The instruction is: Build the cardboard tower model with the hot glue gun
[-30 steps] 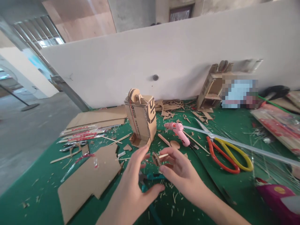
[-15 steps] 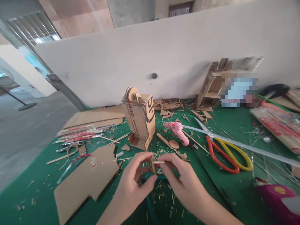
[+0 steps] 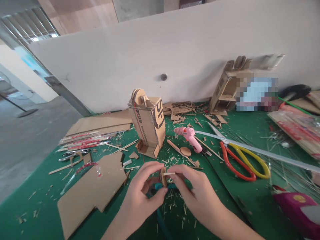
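Between the thumb and fingers of my left hand (image 3: pixel 147 190) is a small cardboard disc (image 3: pixel 163 177), held on edge. A thin wooden stick (image 3: pixel 170 173) juts from the disc's right face, and my right hand (image 3: pixel 191 186) pinches its outer end. Both hands are close together above the near part of the green table. Just beyond them stands a cardboard box structure (image 3: pixel 147 128) with a round cardboard wheel (image 3: pixel 138 97) on top. A pink glue gun (image 3: pixel 190 136) lies to the right of it.
Red-and-yellow-handled scissors (image 3: pixel 237 156) lie right, near a magenta tool (image 3: pixel 297 210). Cut cardboard (image 3: pixel 92 186) and wrapped sticks (image 3: pixel 85 141) are on the left. A second cardboard structure (image 3: pixel 223 90) leans by the white wall (image 3: pixel 112 66). Shavings litter the green table (image 3: pixel 32 213).
The view has shifted slightly, so the box structure and wall sit a little higher. Both hands keep their hold on the disc and stick.
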`<state>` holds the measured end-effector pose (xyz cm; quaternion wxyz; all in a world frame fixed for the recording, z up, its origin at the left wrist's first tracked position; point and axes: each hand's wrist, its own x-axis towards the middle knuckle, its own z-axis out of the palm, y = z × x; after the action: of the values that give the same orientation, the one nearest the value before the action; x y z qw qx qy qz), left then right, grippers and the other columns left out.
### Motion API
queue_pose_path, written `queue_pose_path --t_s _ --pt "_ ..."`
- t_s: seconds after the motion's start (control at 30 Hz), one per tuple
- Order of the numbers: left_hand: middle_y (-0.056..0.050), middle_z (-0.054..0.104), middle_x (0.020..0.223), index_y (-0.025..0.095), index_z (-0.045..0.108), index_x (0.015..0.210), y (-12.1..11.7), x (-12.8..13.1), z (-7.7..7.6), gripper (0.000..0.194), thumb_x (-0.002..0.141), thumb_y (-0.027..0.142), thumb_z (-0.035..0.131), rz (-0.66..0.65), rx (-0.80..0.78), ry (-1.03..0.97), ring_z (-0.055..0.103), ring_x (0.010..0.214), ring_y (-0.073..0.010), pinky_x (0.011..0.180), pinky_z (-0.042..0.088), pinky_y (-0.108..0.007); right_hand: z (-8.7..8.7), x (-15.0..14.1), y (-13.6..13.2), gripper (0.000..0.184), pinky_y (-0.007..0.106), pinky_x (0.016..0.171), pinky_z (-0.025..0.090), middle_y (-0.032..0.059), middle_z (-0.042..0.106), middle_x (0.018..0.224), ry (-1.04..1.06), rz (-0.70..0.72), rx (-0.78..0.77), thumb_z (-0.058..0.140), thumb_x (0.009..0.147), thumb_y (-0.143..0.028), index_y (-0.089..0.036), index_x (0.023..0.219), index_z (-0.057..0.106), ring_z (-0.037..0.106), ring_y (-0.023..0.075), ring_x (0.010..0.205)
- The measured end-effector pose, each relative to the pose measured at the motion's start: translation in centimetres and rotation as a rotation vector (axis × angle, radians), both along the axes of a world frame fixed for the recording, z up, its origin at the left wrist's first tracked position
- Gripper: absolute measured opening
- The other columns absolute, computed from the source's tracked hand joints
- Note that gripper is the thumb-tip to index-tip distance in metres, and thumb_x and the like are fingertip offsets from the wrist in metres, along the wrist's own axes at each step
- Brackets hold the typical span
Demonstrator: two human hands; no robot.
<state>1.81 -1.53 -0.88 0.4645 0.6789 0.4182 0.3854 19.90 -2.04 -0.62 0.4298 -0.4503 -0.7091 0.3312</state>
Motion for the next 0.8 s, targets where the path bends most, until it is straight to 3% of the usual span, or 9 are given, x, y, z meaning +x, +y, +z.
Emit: queue_pose_path --t_s 0.3,0.4,0.57,0.7,0.8 --pt "-0.006 0.050 0.124 0.033 0.057 0.119 -0.16 0.27 0.07 0.038 0.084 0.016 0.058 0.033 0.032 0.050 0.060 0.111 -0.0205 0.090 0.057 -0.031 -0.12 0.03 -0.12 0.016 0.025 0.066 0.050 0.0023 0.068 0.085 0.053 -0.006 -0.098 0.045 0.095 -0.026 -0.024 0.092 0.060 0.065 0.0150 0.074" --pt "-0.007 0.050 0.123 0.031 0.057 0.118 -0.27 0.46 0.13 0.038 0.083 0.017 0.059 0.064 0.076 0.107 0.061 0.107 -0.0213 0.086 0.059 -0.032 -0.22 -0.08 -0.16 0.017 0.027 0.063 0.052 0.0022 0.066 0.082 0.207 0.010 -0.262 0.045 0.095 -0.032 -0.023 0.093 0.059 0.063 0.0144 0.068" --pt "-0.007 0.051 0.119 0.030 0.055 0.118 -0.50 0.72 0.12 0.042 0.080 0.012 0.058 0.095 0.197 0.170 0.062 0.099 -0.0190 0.081 0.059 -0.031 -0.62 -0.32 -0.13 0.017 0.028 0.067 0.056 0.0031 0.062 0.095 0.537 0.067 -0.488 0.049 0.093 -0.036 -0.025 0.104 0.054 0.064 0.0149 0.079" --pt "-0.007 0.051 0.119 0.030 0.050 0.123 -0.75 0.84 0.05 0.044 0.082 0.014 0.057 0.111 0.276 0.248 0.061 0.096 -0.0183 0.082 0.058 -0.032 -0.79 -0.18 -0.51 0.025 0.032 0.076 0.055 0.0060 0.057 0.113 0.543 0.085 -0.465 0.047 0.094 -0.034 -0.028 0.118 0.047 0.059 0.0182 0.097" --pt "-0.007 0.051 0.118 0.029 0.048 0.123 -0.90 0.89 -0.02 0.044 0.083 0.015 0.058 0.167 0.383 0.340 0.059 0.104 -0.0205 0.089 0.054 -0.035 -0.82 -0.02 -0.88 0.028 0.033 0.083 0.051 0.0059 0.050 0.119 0.335 0.017 -0.270 0.049 0.092 -0.027 -0.030 0.120 0.045 0.051 0.0202 0.109"
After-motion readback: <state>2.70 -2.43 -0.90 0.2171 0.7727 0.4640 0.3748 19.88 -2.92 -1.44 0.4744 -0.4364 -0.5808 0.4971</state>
